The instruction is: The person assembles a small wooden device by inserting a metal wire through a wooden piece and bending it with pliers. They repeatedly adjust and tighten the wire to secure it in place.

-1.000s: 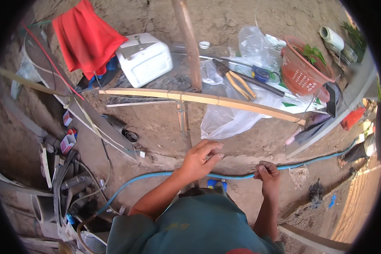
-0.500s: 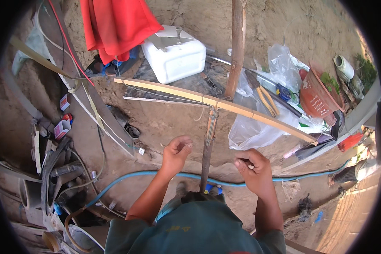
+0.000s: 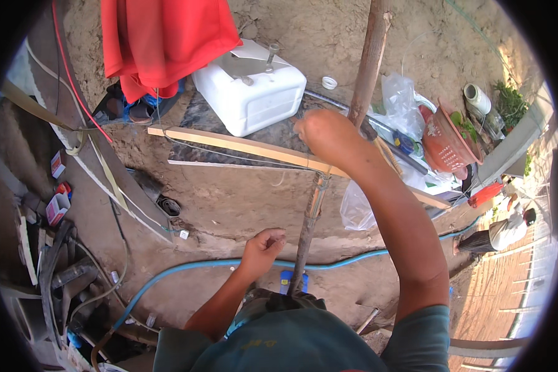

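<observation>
A pale wooden strip lies across the end of a dark wooden stick, joined by wire binding; the stick's near end meets my body. My right hand reaches over the strip to a dark board, beside the white plastic container. Its fingers are curled down, and whatever they grip is hidden. My left hand hovers left of the stick, apart from it. Its fingers are curled toward the thumb, and I cannot make out anything between them.
A red cloth hangs at the far left. An upright post stands beyond my right hand. Plastic bags and a terracotta-coloured pot are at the right. A blue hose crosses the ground. Another person is at the far right.
My right hand has moved forward and left, from beside the stick to the board by the white container. My left hand stays near the stick. The view has shifted slightly.
</observation>
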{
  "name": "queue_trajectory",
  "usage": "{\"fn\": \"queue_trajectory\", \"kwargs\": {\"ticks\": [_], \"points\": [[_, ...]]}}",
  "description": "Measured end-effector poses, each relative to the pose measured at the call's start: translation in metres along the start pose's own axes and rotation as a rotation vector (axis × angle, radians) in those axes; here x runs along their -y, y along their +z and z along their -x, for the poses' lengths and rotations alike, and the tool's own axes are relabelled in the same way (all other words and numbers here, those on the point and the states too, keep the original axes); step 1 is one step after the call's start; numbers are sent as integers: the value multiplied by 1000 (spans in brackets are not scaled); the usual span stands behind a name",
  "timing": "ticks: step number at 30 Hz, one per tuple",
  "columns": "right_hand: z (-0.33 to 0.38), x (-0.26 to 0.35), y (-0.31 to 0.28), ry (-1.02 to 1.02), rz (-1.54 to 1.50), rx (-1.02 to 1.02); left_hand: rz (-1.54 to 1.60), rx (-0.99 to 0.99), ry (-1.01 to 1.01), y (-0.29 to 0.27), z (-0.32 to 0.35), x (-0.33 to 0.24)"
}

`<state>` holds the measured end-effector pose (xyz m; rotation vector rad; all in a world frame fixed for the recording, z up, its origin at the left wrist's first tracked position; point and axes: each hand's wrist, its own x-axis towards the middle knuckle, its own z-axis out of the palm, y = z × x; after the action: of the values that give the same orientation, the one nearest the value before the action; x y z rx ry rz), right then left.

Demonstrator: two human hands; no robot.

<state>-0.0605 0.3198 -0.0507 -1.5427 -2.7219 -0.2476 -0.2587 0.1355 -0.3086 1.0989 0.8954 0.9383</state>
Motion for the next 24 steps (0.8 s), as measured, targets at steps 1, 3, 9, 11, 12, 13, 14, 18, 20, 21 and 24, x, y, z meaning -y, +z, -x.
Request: {"fn": "queue_trajectory", "kwargs": {"ticks": [1,3,9,11,12,13,14,18,20,21,24], "points": [[-11,1,7,-5,52,36,-5,5,-23,-3,3,-1],[-29,4,14,-16,156,108,-17,5,-22,-9,8,1],[-48,5,20,-99,314,213,43,-63,-2,-30,25,9],[-51,-2,28,-130,324,224,53,-88,-19,-36,32,6],[-54,-4,28,-150,327,225,71,-98,-32,-40,34,5],[-56,-5,29,-136,311,240,88,-106,-46,-44,37,4],[-56,-7,30,-120,295,257,105,-111,-61,-47,39,4],[-47,2,-11,3,219,56,92,-148,-44,-59,44,13],[-32,12,-43,80,120,-69,73,-152,-31,-62,45,13],[-20,15,-57,126,73,-134,85,-134,-39,-62,44,12],[35,24,-82,286,-636,-346,93,-65,-22,-58,39,5]]}}
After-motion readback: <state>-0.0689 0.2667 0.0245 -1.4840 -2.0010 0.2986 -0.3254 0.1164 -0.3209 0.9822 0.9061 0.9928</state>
